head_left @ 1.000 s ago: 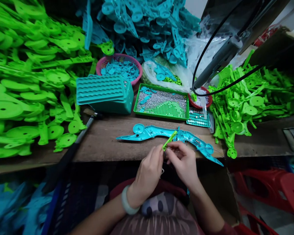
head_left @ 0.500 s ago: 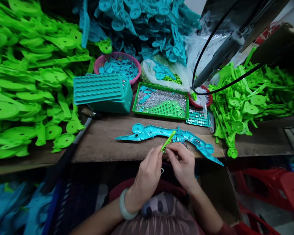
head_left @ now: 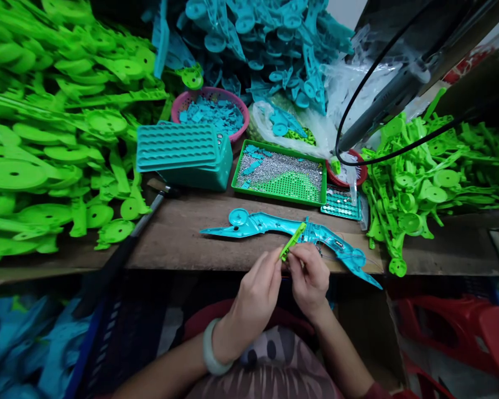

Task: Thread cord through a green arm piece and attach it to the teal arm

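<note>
My left hand [head_left: 253, 302] and my right hand [head_left: 310, 280] meet at the front edge of the wooden bench [head_left: 183, 244]. Between their fingertips they pinch a small green plastic strip [head_left: 293, 240], tilted up to the right. Just beyond the hands a long teal plastic shell [head_left: 258, 223] lies flat on the bench, with thin wires at its right part. A pale bangle sits on my left wrist.
A green tray [head_left: 279, 176] of small metal parts, a teal ridged box [head_left: 183, 152], a pink bowl [head_left: 210, 111] of teal bits and a hammer [head_left: 137, 233] lie behind. Green part piles [head_left: 45, 138] flank both sides, teal ones at the back. Red stools [head_left: 461, 327] stand at right.
Both hands stay together on the green strip, with the fingers shifting slightly. The view has moved a little to the left and down.
</note>
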Demonstrator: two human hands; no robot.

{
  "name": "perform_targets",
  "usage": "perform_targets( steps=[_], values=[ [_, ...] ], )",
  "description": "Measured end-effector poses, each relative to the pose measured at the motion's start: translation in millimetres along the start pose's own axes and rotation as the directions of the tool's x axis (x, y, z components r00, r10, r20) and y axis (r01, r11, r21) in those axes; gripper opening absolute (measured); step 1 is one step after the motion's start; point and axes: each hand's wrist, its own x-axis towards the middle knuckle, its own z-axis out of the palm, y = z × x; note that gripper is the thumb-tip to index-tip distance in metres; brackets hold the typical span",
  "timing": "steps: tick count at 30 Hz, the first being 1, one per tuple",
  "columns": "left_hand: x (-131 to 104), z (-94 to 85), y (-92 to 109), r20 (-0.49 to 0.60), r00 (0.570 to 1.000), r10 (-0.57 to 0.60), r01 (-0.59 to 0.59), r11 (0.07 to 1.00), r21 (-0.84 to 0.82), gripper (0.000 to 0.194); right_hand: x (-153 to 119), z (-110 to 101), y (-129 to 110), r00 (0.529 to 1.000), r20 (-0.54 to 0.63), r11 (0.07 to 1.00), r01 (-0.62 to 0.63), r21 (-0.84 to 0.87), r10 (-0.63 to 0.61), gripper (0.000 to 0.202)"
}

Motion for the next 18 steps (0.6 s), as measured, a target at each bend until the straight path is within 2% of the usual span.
perform_targets(
  steps=[6, 9, 12, 18],
  values=[
    [2, -4.4, 5, 0.064, 0.997, -0.037, 0.042, 0.997, -0.069, 0.027, -6, 2, 13, 0.998, -0.038, 0.995, -0.048, 0.090, 0.051, 0.024],
    [5, -6.7, 4, 0.115, 0.986, -0.119, 0.133, 0.983, -0.125, 0.023, -9, 3, 19, 0.997, -0.050, 0.995, -0.048, 0.088, 0.053, 0.021],
    [7, -6.4, 1, 0.179, 0.963, -0.201, 0.230, 0.960, -0.159, 0.018, -8, 1, 20, 1.000, -0.028, 1.000, 0.005, 0.015, -0.004, 0.020],
    [2, -2.0, -3, 0.077, 0.993, -0.093, 0.097, 0.994, -0.056, 0.021, -2, -6, 16, 0.978, 0.049, 0.957, 0.209, -0.198, -0.204, 0.023]
  ],
)
